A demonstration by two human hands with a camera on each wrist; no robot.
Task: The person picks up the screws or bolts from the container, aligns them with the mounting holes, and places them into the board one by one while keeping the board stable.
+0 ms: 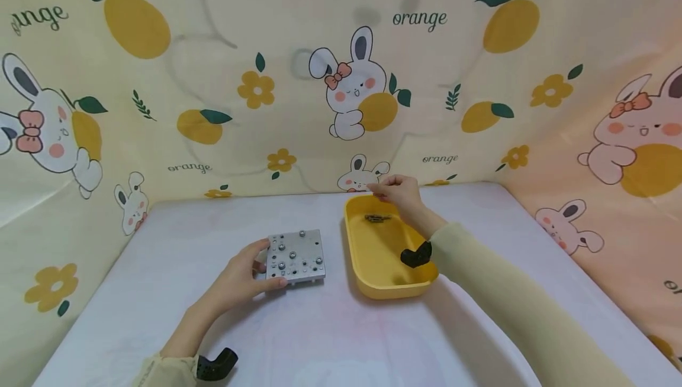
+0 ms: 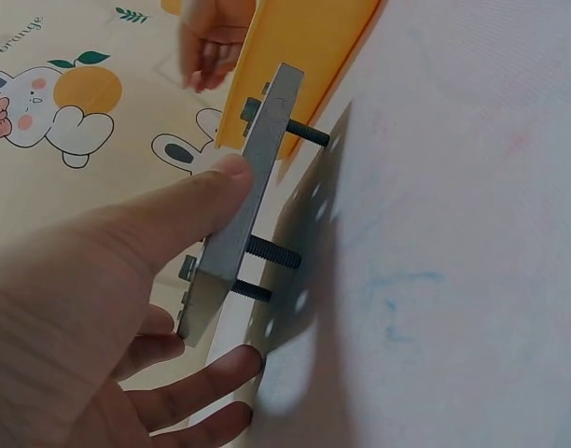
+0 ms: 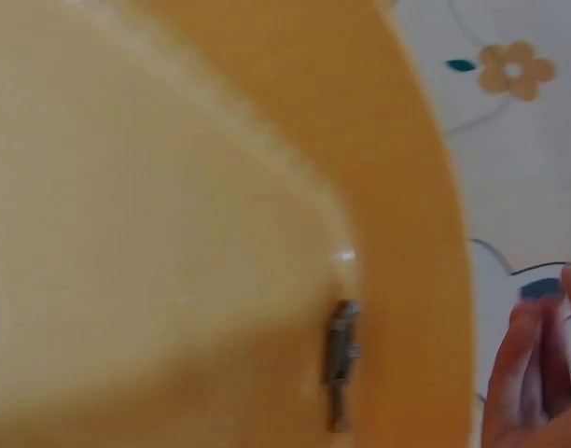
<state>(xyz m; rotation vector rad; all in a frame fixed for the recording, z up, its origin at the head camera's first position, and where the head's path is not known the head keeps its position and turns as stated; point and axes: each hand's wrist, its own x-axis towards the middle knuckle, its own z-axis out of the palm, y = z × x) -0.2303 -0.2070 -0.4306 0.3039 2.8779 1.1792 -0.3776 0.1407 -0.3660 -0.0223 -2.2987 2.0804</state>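
In the head view my left hand [image 1: 242, 277] grips the left side of a square metal plate [image 1: 308, 249] with holes and several screws. Seen by the left wrist camera, the thumb lies along the plate's edge [image 2: 257, 201], and threaded screw shanks [image 2: 274, 250] stick out beneath it. My right hand [image 1: 401, 193] hovers over the far end of a yellow tray [image 1: 391, 292], thumb and fingertips close together. Whether something small is between them cannot be made out. A little pile of dark metal screws [image 1: 377, 218] lies in the tray, below this hand.
A white-covered table [image 1: 330, 339] carries the plate and tray. Behind and at both sides stands a printed cloth [image 1: 298, 20] with rabbits and oranges. The tray's wall [image 3: 425, 243] rises beside the screws.
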